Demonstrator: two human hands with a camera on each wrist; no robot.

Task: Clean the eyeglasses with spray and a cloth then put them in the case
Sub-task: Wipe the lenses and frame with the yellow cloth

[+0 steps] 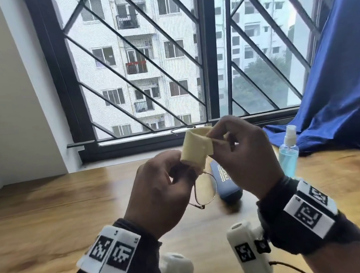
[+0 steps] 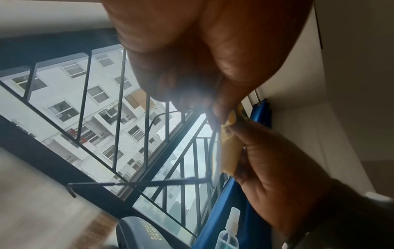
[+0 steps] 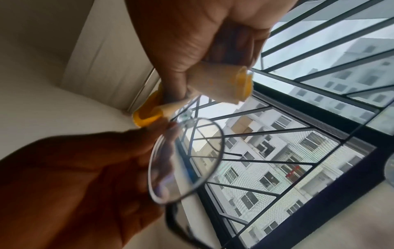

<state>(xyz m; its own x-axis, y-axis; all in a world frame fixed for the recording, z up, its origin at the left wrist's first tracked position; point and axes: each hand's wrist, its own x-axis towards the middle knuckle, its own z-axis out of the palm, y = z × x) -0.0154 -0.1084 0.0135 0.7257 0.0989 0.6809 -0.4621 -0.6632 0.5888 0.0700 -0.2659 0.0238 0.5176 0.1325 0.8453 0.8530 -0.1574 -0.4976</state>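
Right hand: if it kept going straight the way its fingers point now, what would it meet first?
Probably the left hand. The right hand pinches the yellow cloth on the eyeglasses, fingers aimed left at it. Depth is unclear; the hands look nearly touching already.

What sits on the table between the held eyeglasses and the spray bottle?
In the head view, the dark blue case lies closed on the table, between the eyeglasses in the left hand and the spray bottle.
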